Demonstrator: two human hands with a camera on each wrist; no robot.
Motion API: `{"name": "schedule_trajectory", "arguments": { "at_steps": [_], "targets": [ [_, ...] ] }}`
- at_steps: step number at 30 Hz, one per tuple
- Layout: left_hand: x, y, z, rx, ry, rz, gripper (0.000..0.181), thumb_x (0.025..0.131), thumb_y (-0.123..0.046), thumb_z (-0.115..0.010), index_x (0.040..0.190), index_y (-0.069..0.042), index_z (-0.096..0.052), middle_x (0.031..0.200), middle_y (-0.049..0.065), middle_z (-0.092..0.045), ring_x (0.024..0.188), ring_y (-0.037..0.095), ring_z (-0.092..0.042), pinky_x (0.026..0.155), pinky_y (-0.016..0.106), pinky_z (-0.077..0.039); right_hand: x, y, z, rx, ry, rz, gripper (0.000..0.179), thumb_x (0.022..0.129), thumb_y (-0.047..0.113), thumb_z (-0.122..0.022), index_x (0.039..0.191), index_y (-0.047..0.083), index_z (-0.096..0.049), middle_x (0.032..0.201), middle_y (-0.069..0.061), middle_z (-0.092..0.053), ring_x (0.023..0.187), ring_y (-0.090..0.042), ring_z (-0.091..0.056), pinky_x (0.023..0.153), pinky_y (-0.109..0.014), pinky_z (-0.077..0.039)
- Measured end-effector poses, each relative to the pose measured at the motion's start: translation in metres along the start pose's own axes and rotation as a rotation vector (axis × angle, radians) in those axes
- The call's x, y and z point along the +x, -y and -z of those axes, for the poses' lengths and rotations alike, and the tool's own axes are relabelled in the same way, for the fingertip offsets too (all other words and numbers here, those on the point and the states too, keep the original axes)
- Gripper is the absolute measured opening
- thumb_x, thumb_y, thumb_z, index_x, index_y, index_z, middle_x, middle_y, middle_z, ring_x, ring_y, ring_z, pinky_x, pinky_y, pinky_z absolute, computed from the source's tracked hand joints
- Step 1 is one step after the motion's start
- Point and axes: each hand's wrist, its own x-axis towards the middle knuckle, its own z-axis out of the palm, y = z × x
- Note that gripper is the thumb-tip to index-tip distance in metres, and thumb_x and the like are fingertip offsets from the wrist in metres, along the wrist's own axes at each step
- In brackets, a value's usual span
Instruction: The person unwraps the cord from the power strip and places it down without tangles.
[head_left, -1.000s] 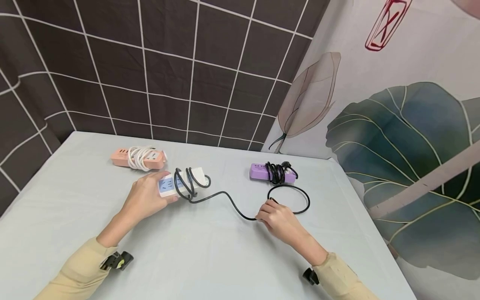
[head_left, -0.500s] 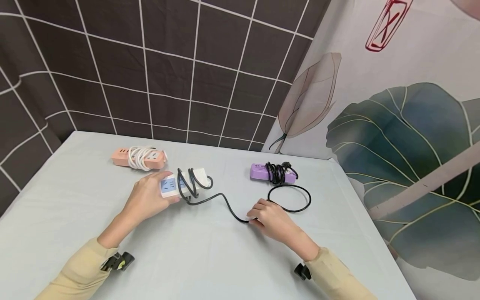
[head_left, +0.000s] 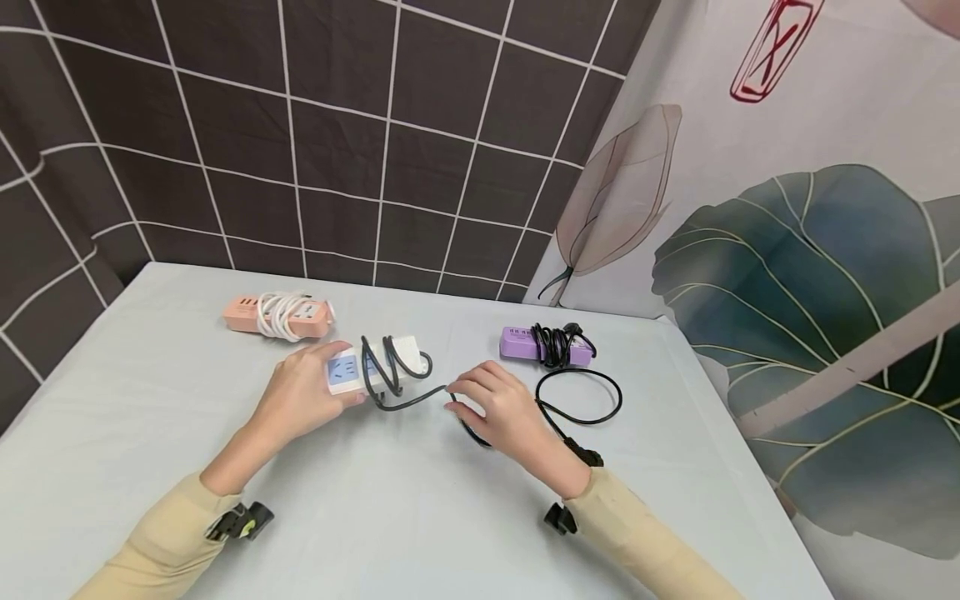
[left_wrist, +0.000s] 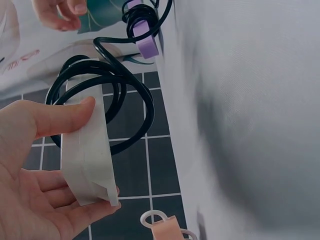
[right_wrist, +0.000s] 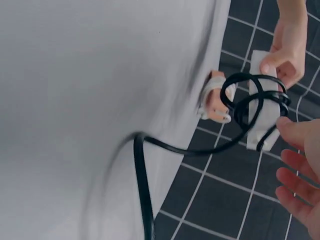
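My left hand [head_left: 300, 392] grips the end of a white power strip [head_left: 343, 371] with blue socket faces, thumb on one side and fingers on the other, as the left wrist view shows on the strip's casing [left_wrist: 86, 160]. Loose turns of black cord [head_left: 405, 406] circle the strip. The rest of the cord runs right along the table to a wide loop and a black plug [head_left: 583, 452], partly behind the right forearm. My right hand [head_left: 502, 408] is beside the cord with fingers spread; in the right wrist view its thumb [right_wrist: 292, 131] is close to the coils.
A pink power strip [head_left: 242, 315] wrapped in white cord lies at the back left. At the back right lies a purple power strip [head_left: 517, 343] bound with black cord. Behind the pale tabletop [head_left: 420, 517] hangs a dark gridded cloth [head_left: 337, 142].
My right hand has let go of the black cord by the loop and moved left and up towards the white strip, uncovering the plug. My left hand has shifted slightly right with the power strip.
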Motion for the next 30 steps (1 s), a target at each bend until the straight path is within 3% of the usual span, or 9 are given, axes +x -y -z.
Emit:
{"name": "schedule_trajectory", "arguments": {
  "at_steps": [7,14,19,24,30],
  "targets": [
    [0.0,-0.001,-0.002,-0.001,-0.003,-0.004,0.068,0.066,-0.02,-0.084,0.124,0.005,-0.058,0.109,0.028,-0.065,0.083,0.032,-0.06,0.068,0.041,-0.045,0.012,0.011,-0.02,-0.017,0.002,0.115,0.023,0.073,0.024,-0.083,0.092,0.014,-0.073,0.09,0.005,-0.069,0.085,-0.01,-0.06,0.076,-0.018,-0.051],
    [-0.001,-0.003,-0.002,0.001,-0.003,-0.003,0.068,0.066,-0.02,-0.084,0.124,0.005,-0.058,0.11,0.028,-0.065,0.083,0.031,-0.06,0.068,0.04,-0.045,0.016,0.019,-0.035,-0.136,-0.006,0.22,0.021,0.072,0.025,-0.083,0.089,0.016,-0.074,0.088,0.007,-0.071,0.081,-0.01,-0.06,0.075,-0.017,-0.051],
    [-0.001,-0.003,-0.002,0.0,0.0,-0.001,0.068,0.067,-0.02,-0.084,0.124,0.005,-0.057,0.111,0.028,-0.064,0.084,0.032,-0.06,0.069,0.04,-0.045,0.016,0.021,-0.041,-0.188,-0.04,0.249,0.02,0.072,0.026,-0.082,0.088,0.016,-0.075,0.084,0.008,-0.071,0.078,-0.009,-0.06,0.071,-0.017,-0.05],
    [-0.001,-0.003,-0.001,-0.004,0.006,0.003,0.068,0.067,-0.019,-0.083,0.124,0.005,-0.057,0.112,0.029,-0.064,0.086,0.032,-0.06,0.069,0.041,-0.046,0.013,0.021,-0.041,-0.126,-0.015,0.223,0.012,0.078,0.024,-0.077,0.088,0.017,-0.075,0.084,0.008,-0.07,0.079,-0.008,-0.061,0.071,-0.015,-0.051],
    [-0.001,-0.002,0.0,0.001,-0.002,0.005,0.068,0.066,-0.02,-0.083,0.125,0.004,-0.057,0.113,0.029,-0.064,0.085,0.033,-0.06,0.069,0.042,-0.045,0.01,0.02,-0.037,0.021,0.085,0.061,0.009,0.08,0.017,-0.076,0.088,0.014,-0.075,0.085,0.005,-0.069,0.08,-0.007,-0.062,0.073,-0.013,-0.051]
  ]
}}
